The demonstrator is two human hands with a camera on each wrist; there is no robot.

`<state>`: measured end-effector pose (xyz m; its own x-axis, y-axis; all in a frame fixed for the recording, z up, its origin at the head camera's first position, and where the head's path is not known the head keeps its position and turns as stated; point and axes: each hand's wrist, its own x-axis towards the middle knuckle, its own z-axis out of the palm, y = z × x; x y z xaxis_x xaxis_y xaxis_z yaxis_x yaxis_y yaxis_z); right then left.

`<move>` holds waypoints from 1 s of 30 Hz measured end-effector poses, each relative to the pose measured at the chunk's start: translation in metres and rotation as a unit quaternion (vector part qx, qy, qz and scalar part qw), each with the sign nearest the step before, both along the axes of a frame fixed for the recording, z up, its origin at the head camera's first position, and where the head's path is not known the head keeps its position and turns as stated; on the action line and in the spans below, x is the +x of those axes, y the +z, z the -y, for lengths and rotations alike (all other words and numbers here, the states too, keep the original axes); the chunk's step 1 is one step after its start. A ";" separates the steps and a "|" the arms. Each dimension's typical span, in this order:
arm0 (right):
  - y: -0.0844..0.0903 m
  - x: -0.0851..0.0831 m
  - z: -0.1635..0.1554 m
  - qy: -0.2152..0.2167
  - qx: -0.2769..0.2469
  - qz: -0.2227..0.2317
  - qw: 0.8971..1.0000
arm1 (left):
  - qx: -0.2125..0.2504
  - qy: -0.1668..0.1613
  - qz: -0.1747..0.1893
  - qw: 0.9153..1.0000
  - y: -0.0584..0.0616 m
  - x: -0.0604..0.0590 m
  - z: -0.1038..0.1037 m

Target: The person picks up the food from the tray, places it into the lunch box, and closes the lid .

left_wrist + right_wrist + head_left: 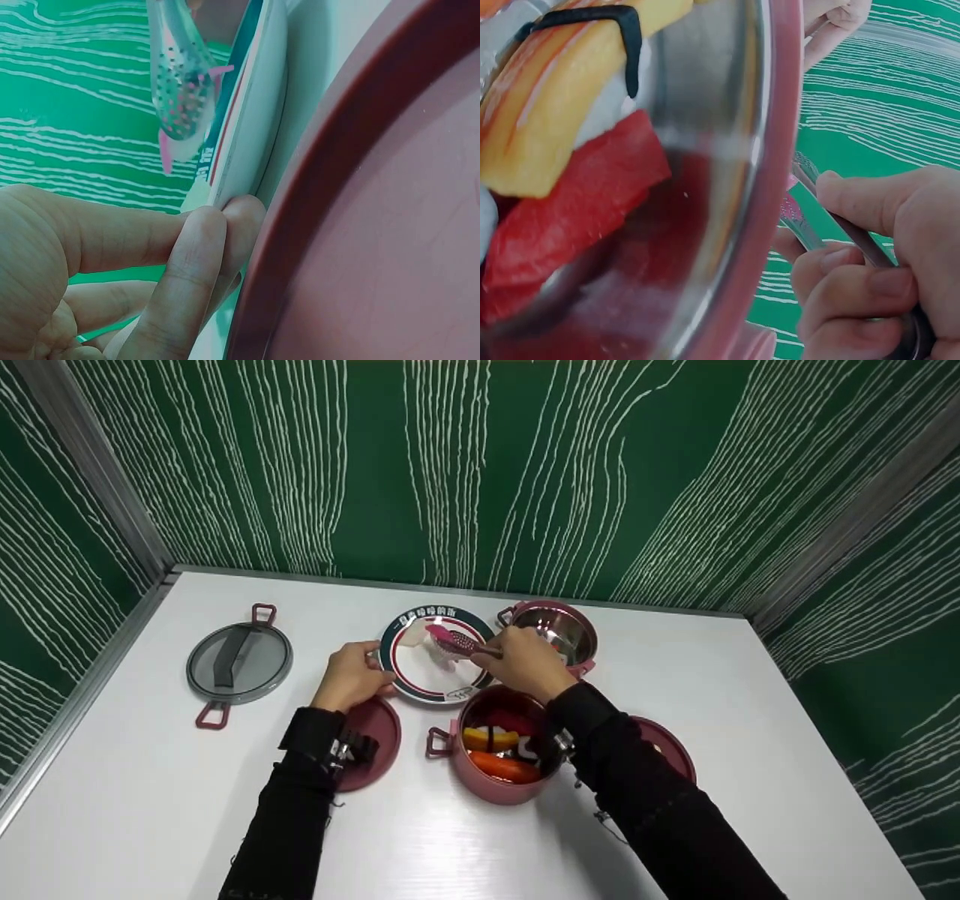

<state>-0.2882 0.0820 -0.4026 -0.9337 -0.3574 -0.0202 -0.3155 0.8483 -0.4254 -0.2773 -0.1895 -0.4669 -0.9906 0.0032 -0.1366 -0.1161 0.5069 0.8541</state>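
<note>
Pinched between the left hand's (352,675) thumb and fingers is the left edge of a round white plate with a dark-green and red border (411,667), near the middle of the white table. It looks stiff and fairly light; its smooth surface could slip, so the raised rim seems the surest hold. Over the plate, a small bright-pink piece (436,631) sits at the head of slim metal tongs with perforated ends (461,643). That piece seems light and perhaps soft, best nipped gently across its middle. The right hand (525,656) is curled round the tongs' handles, which look rigid and slick. Nearer the person, a deep pink pot with a metal interior (495,792) holds colourful food-like pieces; its side handle suits lifting.
</note>
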 end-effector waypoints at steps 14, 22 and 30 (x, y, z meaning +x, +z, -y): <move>0.019 0.003 -0.027 -0.004 0.005 -0.026 1.000 | -0.017 0.000 0.003 1.000 0.001 -0.001 0.000; 0.026 0.001 -0.044 -0.001 -0.003 -0.051 0.999 | -0.010 0.000 0.005 1.000 0.000 -0.001 0.000; 0.033 0.003 -0.059 -0.016 -0.016 -0.054 0.998 | 0.035 0.007 0.019 0.999 -0.001 -0.001 -0.001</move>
